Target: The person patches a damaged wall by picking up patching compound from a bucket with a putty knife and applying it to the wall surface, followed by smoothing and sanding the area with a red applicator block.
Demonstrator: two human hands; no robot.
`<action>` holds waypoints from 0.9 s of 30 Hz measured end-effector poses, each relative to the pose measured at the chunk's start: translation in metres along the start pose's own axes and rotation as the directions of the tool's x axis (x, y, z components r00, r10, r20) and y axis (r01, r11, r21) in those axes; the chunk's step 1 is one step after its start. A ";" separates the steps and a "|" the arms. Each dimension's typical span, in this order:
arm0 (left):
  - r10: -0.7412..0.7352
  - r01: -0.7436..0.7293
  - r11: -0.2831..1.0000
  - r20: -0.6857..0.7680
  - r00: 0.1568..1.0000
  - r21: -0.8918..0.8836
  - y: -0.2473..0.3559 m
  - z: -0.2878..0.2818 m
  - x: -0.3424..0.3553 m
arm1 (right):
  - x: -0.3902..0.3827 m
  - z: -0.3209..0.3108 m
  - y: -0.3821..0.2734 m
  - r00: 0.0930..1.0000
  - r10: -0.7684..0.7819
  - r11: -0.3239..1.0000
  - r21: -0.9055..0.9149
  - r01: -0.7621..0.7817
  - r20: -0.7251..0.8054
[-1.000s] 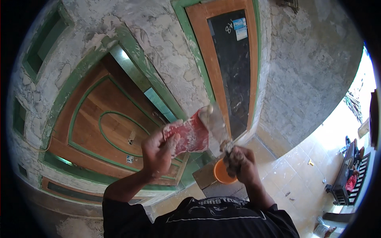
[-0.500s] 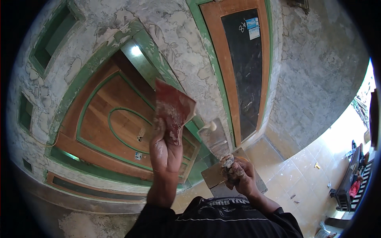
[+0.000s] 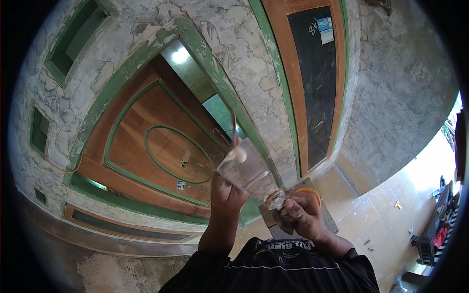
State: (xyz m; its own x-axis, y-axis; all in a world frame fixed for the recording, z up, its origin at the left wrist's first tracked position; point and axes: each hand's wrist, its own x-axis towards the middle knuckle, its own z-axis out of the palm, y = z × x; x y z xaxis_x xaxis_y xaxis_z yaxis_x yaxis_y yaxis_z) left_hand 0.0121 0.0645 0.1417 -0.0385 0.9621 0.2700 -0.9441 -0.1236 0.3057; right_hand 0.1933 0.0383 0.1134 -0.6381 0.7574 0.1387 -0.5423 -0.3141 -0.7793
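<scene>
Leftward, a green-trimmed wooden door (image 3: 129,136) stands behind the left hand (image 3: 226,190), whose fingers, partly hidden, grip a thin reddish plate (image 3: 234,124) seen edge-on. Overlapping that hand, a putty knife (image 3: 256,176) bears a pale blob (image 3: 238,155); the right hand (image 3: 302,214) wraps its fingers around the handle, near an orange bucket (image 3: 318,197).

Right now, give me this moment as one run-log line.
left hand: holds red spreader, edge-on | right hand: grips metal scraper carrying pale paste | beyond right hand: orange bucket, mostly hidden

House entrance (patchy plaster (image 3: 244,58), wooden door (image 3: 168,149))
</scene>
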 end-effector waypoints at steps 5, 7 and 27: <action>0.520 -0.469 0.789 -0.024 0.854 0.397 0.023 -0.014 -0.003 | -0.003 -0.017 0.017 0.989 -0.094 0.995 0.025 0.097 -0.117; 0.644 -0.593 0.645 0.076 0.762 0.481 0.016 -0.002 -0.006 | -0.007 -0.017 0.028 0.991 -0.064 0.998 -0.001 0.064 -0.118; 0.834 -0.669 0.173 0.254 0.490 0.723 -0.013 -0.004 -0.007 | -0.001 -0.028 0.032 0.978 0.010 0.997 0.080 0.007 -0.210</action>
State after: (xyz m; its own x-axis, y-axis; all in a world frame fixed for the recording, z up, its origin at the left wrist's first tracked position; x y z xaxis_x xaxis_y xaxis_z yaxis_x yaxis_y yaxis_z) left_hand 0.0232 0.0606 0.1324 -0.7230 0.3065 0.6191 0.0991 -0.8409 0.5321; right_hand 0.1920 0.0442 0.0714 -0.5144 0.8576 -0.0009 -0.5883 -0.3536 -0.7273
